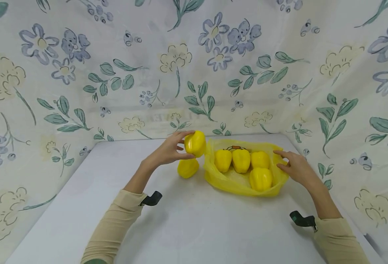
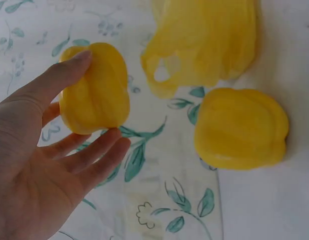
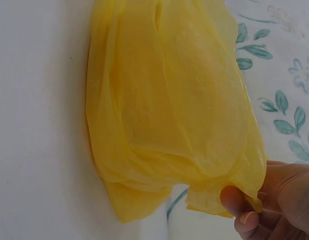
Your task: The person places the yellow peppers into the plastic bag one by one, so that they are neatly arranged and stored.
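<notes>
My left hand (image 1: 170, 149) grips a yellow bell pepper (image 1: 195, 144) between thumb and fingers, raised above the table just left of the bag. In the left wrist view, the thumb lies across the side of this pepper (image 2: 97, 92). Below it, a second yellow bell pepper (image 1: 188, 168) lies on the table. A yellow plastic bag (image 1: 236, 189) stands with its mouth spread wide, and several yellow bell peppers (image 1: 241, 161) sit inside. My right hand (image 1: 297, 167) holds the bag's right edge; the right wrist view shows the fingers pinching the thin plastic (image 3: 252, 187).
The white table (image 1: 187, 227) runs up to a floral cloth (image 1: 141, 91) hanging behind and at both sides. A thin dark wire handle with a brown grip (image 1: 236, 147) shows at the bag's back edge. Dark wrist mounts (image 1: 151, 198) project from both sleeves.
</notes>
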The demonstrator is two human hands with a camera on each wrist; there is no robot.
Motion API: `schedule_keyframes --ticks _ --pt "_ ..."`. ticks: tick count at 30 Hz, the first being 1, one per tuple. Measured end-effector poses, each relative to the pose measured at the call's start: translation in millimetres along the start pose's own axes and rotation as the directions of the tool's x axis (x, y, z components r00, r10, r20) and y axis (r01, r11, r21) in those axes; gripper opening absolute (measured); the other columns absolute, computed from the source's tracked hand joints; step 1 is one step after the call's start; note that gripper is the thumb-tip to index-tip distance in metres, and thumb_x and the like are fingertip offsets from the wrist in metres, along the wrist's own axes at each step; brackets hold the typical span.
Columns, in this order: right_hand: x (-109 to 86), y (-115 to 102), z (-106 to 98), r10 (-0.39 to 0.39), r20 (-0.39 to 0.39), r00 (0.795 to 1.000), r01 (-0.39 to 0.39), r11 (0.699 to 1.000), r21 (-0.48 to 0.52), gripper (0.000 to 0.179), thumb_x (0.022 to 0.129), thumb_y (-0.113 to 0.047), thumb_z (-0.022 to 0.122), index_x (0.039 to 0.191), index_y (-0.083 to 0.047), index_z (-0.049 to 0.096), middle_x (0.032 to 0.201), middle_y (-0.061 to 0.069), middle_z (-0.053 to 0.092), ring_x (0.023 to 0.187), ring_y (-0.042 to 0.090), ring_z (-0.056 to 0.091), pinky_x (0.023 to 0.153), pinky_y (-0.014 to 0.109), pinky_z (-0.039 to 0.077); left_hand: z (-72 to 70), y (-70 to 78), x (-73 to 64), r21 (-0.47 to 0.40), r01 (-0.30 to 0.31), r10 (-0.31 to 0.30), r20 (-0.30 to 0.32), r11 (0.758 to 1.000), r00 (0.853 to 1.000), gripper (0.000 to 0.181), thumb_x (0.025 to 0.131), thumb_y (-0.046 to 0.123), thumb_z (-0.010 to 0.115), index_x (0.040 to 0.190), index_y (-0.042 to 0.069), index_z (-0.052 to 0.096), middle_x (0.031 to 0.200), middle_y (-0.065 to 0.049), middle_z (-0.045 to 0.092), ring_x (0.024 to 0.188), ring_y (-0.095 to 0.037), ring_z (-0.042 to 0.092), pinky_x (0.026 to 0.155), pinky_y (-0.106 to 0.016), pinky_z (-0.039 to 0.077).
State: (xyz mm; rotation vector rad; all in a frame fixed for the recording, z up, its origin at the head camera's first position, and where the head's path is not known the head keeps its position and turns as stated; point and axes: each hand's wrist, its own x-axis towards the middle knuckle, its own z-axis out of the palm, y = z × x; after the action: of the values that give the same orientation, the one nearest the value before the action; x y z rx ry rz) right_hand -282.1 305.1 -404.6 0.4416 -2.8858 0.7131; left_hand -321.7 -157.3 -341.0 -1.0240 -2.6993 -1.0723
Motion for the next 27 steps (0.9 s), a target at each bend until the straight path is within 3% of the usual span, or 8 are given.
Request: schedule_keyframes --ticks 8,13,18,27 --pt "-1.1 -2 1 -0.009 -0.007 1.0 0.009 1.0 0.002 0.049 0.093 -0.009 0.063 0.14 -0.002 0.049 0.123 0.03 0.061 0.071 0.019 0.056 0.059 0.021 0.051 17.5 19.5 20.7 0.004 -0.068 0.068 0.029 0.998 0.997 0.082 0.08 0.031 0.082 0.15 0.025 0.038 0.147 -0.008 0.042 0.119 -0.028 0.056 0.091 -0.037 0.058" --pt "-1.6 -2 0 -0.02 -0.028 0.999 0.02 1.0 -0.006 0.048 0.093 -0.008 0.064 0.139 -0.001 0.051 0.121 0.031 0.061 0.07 0.019 0.057 0.058 0.022 0.051 30.3 28.1 32.1 -0.022 -0.095 0.096 0.062 0.995 0.993 0.081 0.081 0.03 0.081 0.15 0.023 0.038 0.148 -0.008 0.041 0.12 -0.026 0.054 0.093 -0.041 0.057" --pt "-2.1 -2 0 -0.014 -0.021 1.0 0.014 1.0 -0.005 0.049 0.093 -0.008 0.064 0.139 -0.002 0.05 0.121 0.029 0.062 0.069 0.018 0.056 0.058 0.021 0.051 46.0 35.7 39.9 -0.041 -0.1 0.104 0.118 0.994 0.988 0.081 0.083 0.029 0.08 0.15 0.022 0.037 0.151 -0.007 0.038 0.125 -0.025 0.05 0.096 -0.04 0.055" --pt "-1.5 -2 -2 -0.008 -0.016 1.0 0.008 1.0 -0.007 0.05 0.093 -0.009 0.064 0.14 -0.001 0.049 0.121 0.03 0.062 0.081 0.027 0.062 0.067 0.034 0.059 71.1 43.2 53.5 0.01 -0.104 0.1 0.182 0.995 0.978 0.081 0.082 0.03 0.08 0.15 0.023 0.037 0.154 -0.006 0.036 0.13 -0.02 0.047 0.095 -0.03 0.055"
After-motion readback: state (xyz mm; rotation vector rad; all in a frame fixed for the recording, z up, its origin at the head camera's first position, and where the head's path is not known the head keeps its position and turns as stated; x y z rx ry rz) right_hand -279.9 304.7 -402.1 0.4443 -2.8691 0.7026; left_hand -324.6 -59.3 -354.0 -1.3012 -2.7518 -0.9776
